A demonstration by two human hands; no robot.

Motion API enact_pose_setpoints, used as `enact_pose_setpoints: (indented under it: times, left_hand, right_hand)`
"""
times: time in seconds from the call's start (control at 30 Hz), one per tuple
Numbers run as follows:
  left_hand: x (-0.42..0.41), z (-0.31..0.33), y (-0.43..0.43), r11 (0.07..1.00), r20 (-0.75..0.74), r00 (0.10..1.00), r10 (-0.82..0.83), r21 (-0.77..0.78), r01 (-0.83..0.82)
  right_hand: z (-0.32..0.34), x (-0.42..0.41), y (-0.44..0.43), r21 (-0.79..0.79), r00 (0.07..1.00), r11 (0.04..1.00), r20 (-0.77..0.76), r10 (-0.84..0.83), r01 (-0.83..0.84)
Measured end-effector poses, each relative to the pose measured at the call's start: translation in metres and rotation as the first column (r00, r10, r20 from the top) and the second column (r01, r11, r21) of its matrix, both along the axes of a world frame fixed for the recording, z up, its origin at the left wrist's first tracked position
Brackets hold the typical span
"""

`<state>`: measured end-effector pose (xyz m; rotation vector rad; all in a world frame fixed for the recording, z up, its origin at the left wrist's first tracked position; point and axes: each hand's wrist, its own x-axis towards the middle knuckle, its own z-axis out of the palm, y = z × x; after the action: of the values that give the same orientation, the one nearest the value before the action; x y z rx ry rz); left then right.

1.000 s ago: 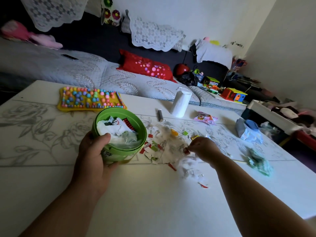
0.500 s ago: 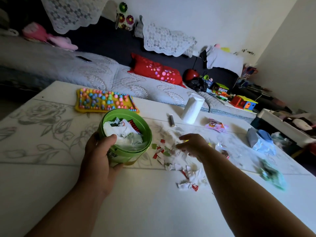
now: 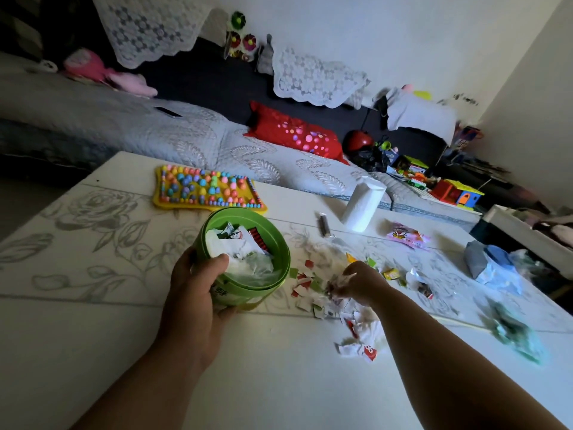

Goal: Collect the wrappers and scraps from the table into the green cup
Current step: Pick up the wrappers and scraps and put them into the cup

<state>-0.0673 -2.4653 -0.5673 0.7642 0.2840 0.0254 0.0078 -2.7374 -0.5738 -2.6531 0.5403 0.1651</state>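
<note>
This is a lived-in family room at home: a long sofa (image 3: 192, 135) under a quilted grey cover runs along the far edge of the rose-patterned table (image 3: 279, 383), with a red spotted cushion (image 3: 294, 135) and lace cloths (image 3: 313, 77) over its dark back. Bright plastic toy houses (image 3: 454, 192) cluster beyond the table's far right corner, and a pink plush toy (image 3: 102, 71) lies on the sofa.

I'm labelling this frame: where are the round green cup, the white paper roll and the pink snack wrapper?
Round green cup (image 3: 245, 216), head view, far inner wall.
White paper roll (image 3: 362, 203), head view, its side.
Pink snack wrapper (image 3: 406, 237), head view, centre.
</note>
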Motion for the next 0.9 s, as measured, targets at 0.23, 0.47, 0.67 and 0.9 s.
enact_pose_setpoints:
  times: [0.23, 0.47, 0.67, 0.9]
  left_hand:
    - [-0.003, 0.001, 0.008, 1.0, 0.011, 1.0, 0.012, 0.0, -0.012]
    - [-0.005, -0.003, 0.017, 1.0, 0.015, 1.0, 0.0, 0.016, -0.001]
    - [-0.01, -0.001, 0.021, 1.0, 0.007, 1.0, 0.001, 0.017, -0.001]
    - [-0.008, 0.0, 0.026, 1.0, -0.003, 1.0, 0.021, 0.014, -0.021]
  right_hand:
    - [-0.002, -0.01, 0.013, 0.194, 0.972, 0.963, 0.109, -0.21, 0.186]
    - [0.015, -0.016, 0.008, 0.386, 0.964, 0.891, 0.014, -0.264, 0.238]
    - [-0.006, -0.006, 0.031, 0.016, 0.968, 0.968, -0.032, -0.248, 0.249]
    - [-0.005, 0.0, 0.038, -0.142, 0.982, 0.973, -0.02, -0.187, 0.182]
